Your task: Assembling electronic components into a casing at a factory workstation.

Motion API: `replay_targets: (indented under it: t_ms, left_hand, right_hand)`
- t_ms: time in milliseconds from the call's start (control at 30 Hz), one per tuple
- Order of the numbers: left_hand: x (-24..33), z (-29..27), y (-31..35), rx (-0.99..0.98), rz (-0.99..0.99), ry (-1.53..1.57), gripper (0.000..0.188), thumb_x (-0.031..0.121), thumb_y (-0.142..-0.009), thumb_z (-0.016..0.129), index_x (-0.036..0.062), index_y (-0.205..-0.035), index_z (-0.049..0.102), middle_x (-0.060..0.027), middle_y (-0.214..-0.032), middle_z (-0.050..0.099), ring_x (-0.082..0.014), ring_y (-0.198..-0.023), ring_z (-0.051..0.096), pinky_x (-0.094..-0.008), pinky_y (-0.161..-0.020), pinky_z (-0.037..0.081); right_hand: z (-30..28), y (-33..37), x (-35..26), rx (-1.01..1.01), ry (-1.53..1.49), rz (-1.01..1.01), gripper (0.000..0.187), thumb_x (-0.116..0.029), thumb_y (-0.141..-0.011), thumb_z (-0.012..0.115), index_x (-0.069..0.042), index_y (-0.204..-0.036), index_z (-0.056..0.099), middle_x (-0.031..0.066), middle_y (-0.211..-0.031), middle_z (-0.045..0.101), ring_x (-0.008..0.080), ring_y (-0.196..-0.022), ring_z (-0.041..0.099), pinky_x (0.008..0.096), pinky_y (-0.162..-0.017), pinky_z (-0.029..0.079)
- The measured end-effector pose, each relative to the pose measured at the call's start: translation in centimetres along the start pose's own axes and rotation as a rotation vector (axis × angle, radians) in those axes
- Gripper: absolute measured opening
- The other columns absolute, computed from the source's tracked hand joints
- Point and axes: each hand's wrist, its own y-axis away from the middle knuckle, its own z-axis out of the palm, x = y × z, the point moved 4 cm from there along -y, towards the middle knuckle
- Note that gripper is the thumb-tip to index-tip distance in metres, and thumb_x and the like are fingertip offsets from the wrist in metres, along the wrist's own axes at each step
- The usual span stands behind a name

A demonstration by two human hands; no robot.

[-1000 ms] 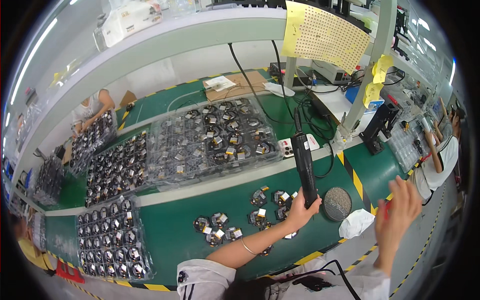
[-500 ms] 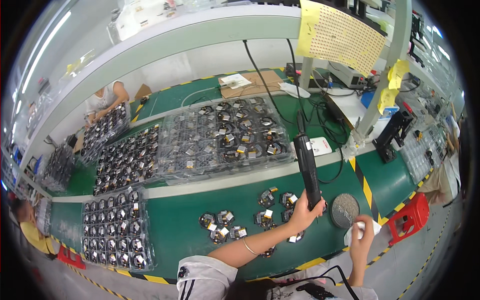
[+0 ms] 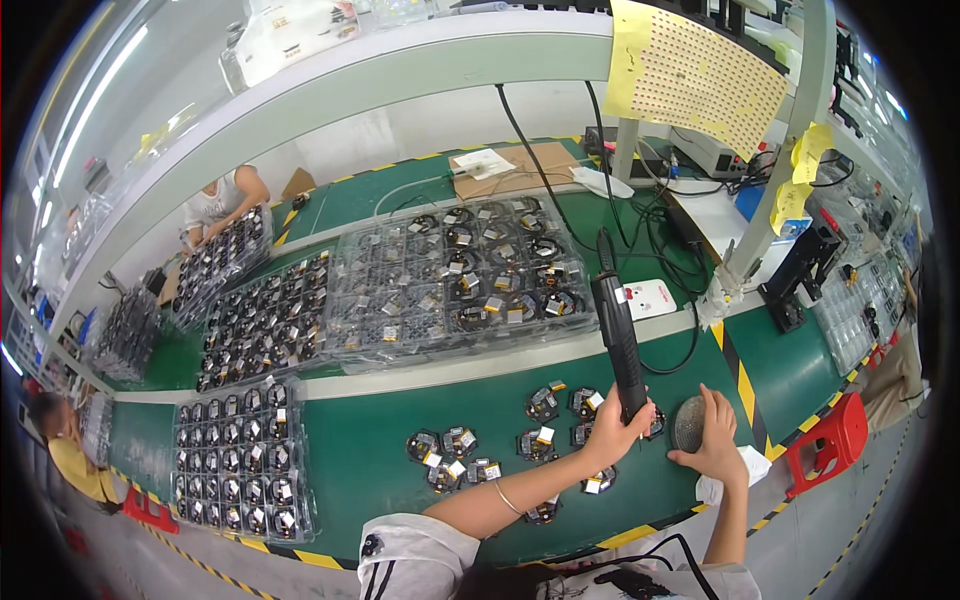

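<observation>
My left hand (image 3: 618,432) is closed around the lower part of a black electric screwdriver (image 3: 615,335), which stands upright with a cable at its top. My right hand (image 3: 716,440) spans a round, shallow dish (image 3: 686,426) of small metallic pieces, thumb at the near edge and fingers at the far edge. The hand hides the dish's right part. By the right wrist lies a crumpled white cloth or paper (image 3: 751,464). Small round black assemblies (image 3: 541,404) with white and yellow labels are scattered near my left forearm, with another group (image 3: 442,475) further left.
A clear tray of assemblies (image 3: 240,455) sits on the green bench at left. Stacked trays (image 3: 460,270) fill the shelf behind. A frame post (image 3: 775,190) and a black stand (image 3: 797,285) rise at right. Beyond the bench edge is a red stool (image 3: 835,445). Another person (image 3: 225,205) handles a tray.
My right hand has let go of the white cloth or paper and moved up and left onto the round dish. My left hand keeps holding the screwdriver. The view has shifted slightly.
</observation>
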Motion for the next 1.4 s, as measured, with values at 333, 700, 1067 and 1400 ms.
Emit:
replay_targets:
  t_ms: [333, 700, 1067, 1400]
  left_hand:
    - [-0.6, 0.6, 0.8, 0.039, 0.002, 0.049, 0.028, 0.004, -0.091, 0.055, -0.0007, -0.113, 0.040, -0.0050, -0.083, 0.056, -0.0095, -0.063, 0.056, -0.0242, -0.055, 0.047]
    - [0.8, 0.0, -0.9, 0.006, 0.045, -0.052, 0.023, 0.009, -0.096, 0.048, 0.0007, -0.115, 0.038, -0.0096, -0.084, 0.057, -0.0149, -0.064, 0.056, -0.0274, -0.059, 0.047]
    - [0.4, -0.1, -0.2, -0.001, 0.044, -0.057, 0.026, 0.008, -0.095, 0.049, -0.0021, -0.116, 0.038, -0.0109, -0.084, 0.058, -0.0160, -0.064, 0.057, -0.0294, -0.060, 0.048]
    - [0.6, -0.1, -0.6, -0.014, 0.066, -0.077, 0.024, 0.012, -0.096, 0.048, -0.0005, -0.115, 0.039, -0.0110, -0.084, 0.058, -0.0167, -0.063, 0.056, -0.0301, -0.060, 0.047]
  right_hand:
    - [-1.7, 1.8, 1.6, -0.177, -0.189, -0.091, 0.135, -0.015, -0.035, 0.091, -0.015, -0.148, 0.018, 0.0175, -0.151, 0.019, 0.0450, -0.135, 0.020, 0.0513, -0.111, 0.022]
    - [-0.1, 0.5, 1.8, 0.168, -0.309, -0.116, 0.115, -0.028, -0.052, 0.085, -0.004, -0.144, 0.022, 0.0215, -0.141, 0.029, 0.0398, -0.129, 0.029, 0.0446, -0.110, 0.025]
    - [1.0, 0.6, 1.9, 0.421, -0.424, -0.039, 0.120, -0.024, -0.051, 0.086, 0.000, -0.144, 0.014, 0.0232, -0.139, 0.029, 0.0381, -0.128, 0.030, 0.0437, -0.109, 0.027]
    - [1.4, -0.3, 1.8, 0.365, -0.490, -0.061, 0.122, -0.025, -0.052, 0.086, 0.002, -0.144, 0.011, 0.0229, -0.140, 0.027, 0.0373, -0.130, 0.028, 0.0423, -0.110, 0.026]
